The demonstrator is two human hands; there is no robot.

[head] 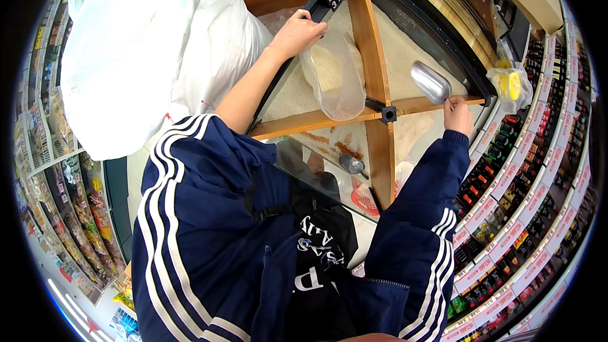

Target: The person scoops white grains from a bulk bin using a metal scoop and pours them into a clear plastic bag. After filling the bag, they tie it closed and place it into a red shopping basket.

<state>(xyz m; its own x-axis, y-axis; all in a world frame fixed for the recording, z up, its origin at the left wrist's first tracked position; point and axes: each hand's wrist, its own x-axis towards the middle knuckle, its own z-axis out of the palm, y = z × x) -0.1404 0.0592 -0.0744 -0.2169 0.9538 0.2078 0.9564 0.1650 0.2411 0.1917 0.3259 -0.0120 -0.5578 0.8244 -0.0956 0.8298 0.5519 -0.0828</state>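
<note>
My left hand (pixel 300 33) is closed at the top end of a translucent plastic bag (pixel 339 97) with white rice (pixel 327 69) inside, beside the black bin frame (pixel 319 7). The bag's lower end reaches a wooden divider (pixel 313 121). In my right hand (pixel 459 116) is the handle end of a shiny metal scoop (pixel 427 78). The scoop is above white grain in the right bin section, and its handle is mostly hidden by my fingers. More loose grain (pixel 282 97) lies around the bag.
A second metal scoop (pixel 351 164) lies in the near section beside brown residue. Large white sacks (pixel 128 52) stand at left. Shelves of bottled goods (pixel 513 152) curve along the right; packaged goods (pixel 71 204) hang at left. A clear bag with something yellow (pixel 513 86) hangs at the bin's right corner.
</note>
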